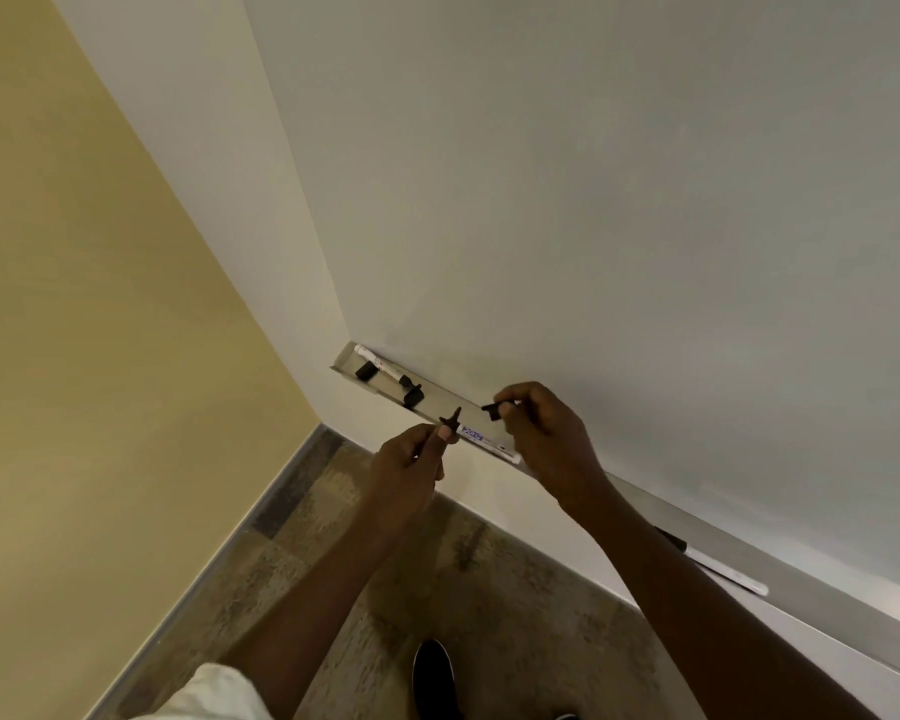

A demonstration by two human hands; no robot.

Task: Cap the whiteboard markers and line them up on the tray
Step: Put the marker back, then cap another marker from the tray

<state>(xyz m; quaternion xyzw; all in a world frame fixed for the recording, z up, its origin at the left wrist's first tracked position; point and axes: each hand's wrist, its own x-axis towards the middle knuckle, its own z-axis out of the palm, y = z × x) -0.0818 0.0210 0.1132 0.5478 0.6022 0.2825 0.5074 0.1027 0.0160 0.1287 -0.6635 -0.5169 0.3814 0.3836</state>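
**Uncapped marker and cap held apart over tray**

Nearest the lens: a pale trouser leg [214, 691] at lower left of frame and a dark shoe [434, 678] at bottom centre, on mottled floor [489, 589].

Left hand [404, 472], centre frame, pinches an uncapped whiteboard marker [481, 440] near its tip end; the black nib points toward upper left, the white barrel runs toward lower right, level with the tray's front edge. Right hand [546, 433] pinches a black cap [493, 411] in its fingertips, just above the barrel and clear of the nib. Judgement: the two are held apart so cap mouth and nib can be aligned; capping not yet done.

Marker tray [437, 394] runs diagonally under the whiteboard [593, 200]. Its upper-left end holds another uncapped marker [383, 367] and two loose caps [366, 370], [413, 394]. A further marker [713, 563] lies at lower right, dark end toward the hands; capped or not, cannot tell.

Hidden: barrel's far end behind right hand; label print unreadable.
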